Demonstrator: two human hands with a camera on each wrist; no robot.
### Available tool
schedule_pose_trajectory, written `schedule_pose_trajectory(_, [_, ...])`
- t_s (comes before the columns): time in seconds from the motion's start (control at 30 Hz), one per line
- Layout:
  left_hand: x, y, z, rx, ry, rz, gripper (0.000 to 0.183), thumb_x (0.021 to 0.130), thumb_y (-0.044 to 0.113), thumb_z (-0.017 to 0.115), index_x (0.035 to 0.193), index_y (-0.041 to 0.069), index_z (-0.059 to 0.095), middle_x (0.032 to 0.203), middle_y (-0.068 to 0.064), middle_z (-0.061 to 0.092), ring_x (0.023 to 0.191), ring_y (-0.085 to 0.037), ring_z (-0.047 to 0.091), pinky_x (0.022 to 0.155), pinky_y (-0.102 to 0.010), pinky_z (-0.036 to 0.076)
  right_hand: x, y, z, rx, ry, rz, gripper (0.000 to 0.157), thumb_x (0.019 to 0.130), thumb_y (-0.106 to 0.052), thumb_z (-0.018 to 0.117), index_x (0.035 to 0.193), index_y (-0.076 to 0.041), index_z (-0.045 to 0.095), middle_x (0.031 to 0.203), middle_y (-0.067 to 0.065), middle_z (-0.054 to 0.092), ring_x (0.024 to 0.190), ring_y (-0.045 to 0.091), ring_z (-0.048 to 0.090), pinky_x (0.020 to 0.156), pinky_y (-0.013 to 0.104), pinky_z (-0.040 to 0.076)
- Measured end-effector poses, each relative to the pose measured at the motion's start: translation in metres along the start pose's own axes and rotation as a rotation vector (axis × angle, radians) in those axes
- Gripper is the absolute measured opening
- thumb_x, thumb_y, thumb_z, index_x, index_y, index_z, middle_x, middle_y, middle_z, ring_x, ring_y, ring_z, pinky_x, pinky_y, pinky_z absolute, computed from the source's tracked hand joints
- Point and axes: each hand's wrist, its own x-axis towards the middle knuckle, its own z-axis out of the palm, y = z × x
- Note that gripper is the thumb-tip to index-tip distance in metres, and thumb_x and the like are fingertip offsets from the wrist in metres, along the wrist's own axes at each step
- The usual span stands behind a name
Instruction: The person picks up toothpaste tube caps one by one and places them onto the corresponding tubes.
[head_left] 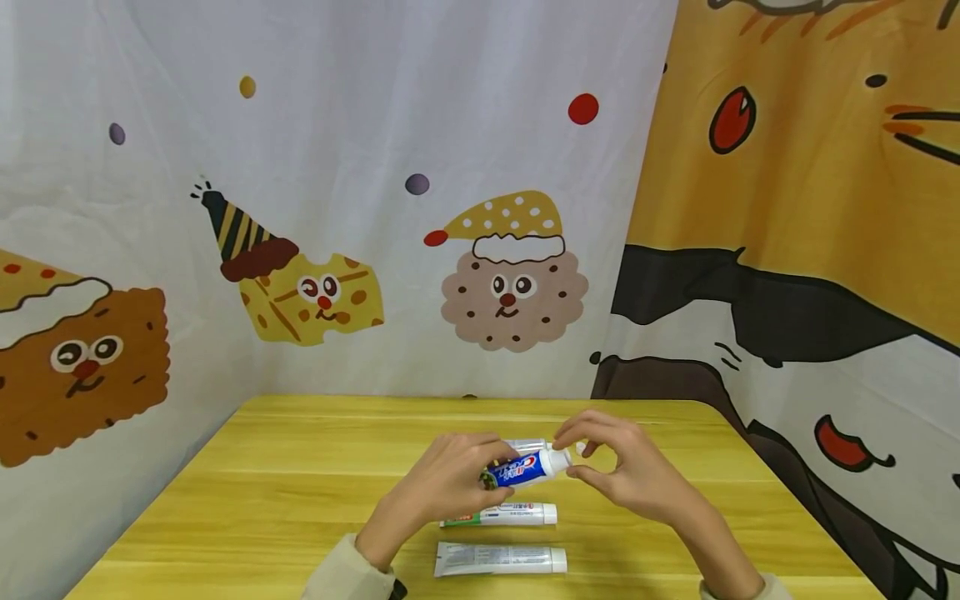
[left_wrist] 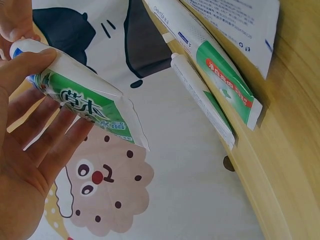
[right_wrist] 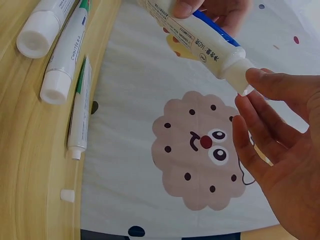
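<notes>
3 tubes (head_left: 501, 559) and 1 cap (right_wrist: 67, 195) lie near the held tube (head_left: 523, 469)

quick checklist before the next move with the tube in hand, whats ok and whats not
1. Held tube gripped by the left hand: ok, it is up off the table.
2. Cap on the held tube: ok, at its neck end.
3. Right hand at that cap: ok, touching it.
4. Cap's thread loosened: cannot tell.
5. Nearest tube and middle tube capped: ok, both show wide white ends.
6. Farthest tube capped: not ok, its narrow nozzle looks bare and a loose cap lies apart from it.
</notes>
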Motion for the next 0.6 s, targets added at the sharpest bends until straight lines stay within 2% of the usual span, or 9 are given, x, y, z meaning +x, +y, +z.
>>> schedule_pose_trajectory(0.17, [0.0003,0.0,0.0,0.005,0.001,0.0,0.034,0.088,0.039,0.081,0.117,0.021,0.075,0.106,0.008,0.075,0.073,0.005,0.057,0.064,-0.009,0.044,0.0,0.0007,0.0001,0.02,-0.005,-0.004,0.04,0.079,0.005,0.083,0.105,-0.024,0.074,0.107,-0.009,0.072,0.099,0.009,0.066,0.074,0.029,0.059])
schedule_pose_trajectory(0.33, [0.0006,0.0001,-0.0005,0.013,0.004,0.003,0.036,0.088,0.04,0.081,0.118,0.021,0.075,0.108,0.008,0.075,0.076,0.005,0.06,0.066,-0.009,0.046,0.0006,0.0002,-0.0004,0.005,-0.005,0.007,0.025,0.089,-0.005,0.079,0.106,-0.023,0.074,0.102,-0.008,0.074,0.089,0.006,0.066,0.071,0.026,0.058])
schedule_pose_trajectory(0.47, [0.0005,0.0001,0.0,0.019,0.008,0.004,0.035,0.088,0.039,0.081,0.117,0.021,0.075,0.107,0.008,0.075,0.075,0.005,0.059,0.065,-0.009,0.046,0.0014,-0.0017,-0.001,-0.024,-0.02,0.069,0.012,0.095,-0.017,0.074,0.104,-0.025,0.075,0.096,-0.013,0.074,0.08,0.0,0.064,0.068,0.024,0.057])
schedule_pose_trajectory(0.6, [0.0003,0.0006,0.0008,0.021,0.014,0.01,0.034,0.088,0.038,0.082,0.117,0.021,0.075,0.105,0.008,0.075,0.074,0.005,0.057,0.064,-0.009,0.044,0.0019,-0.0024,-0.0019,-0.046,-0.039,0.132,0.006,0.098,-0.023,0.071,0.1,-0.027,0.075,0.09,-0.017,0.073,0.077,-0.003,0.062,0.066,0.023,0.056])
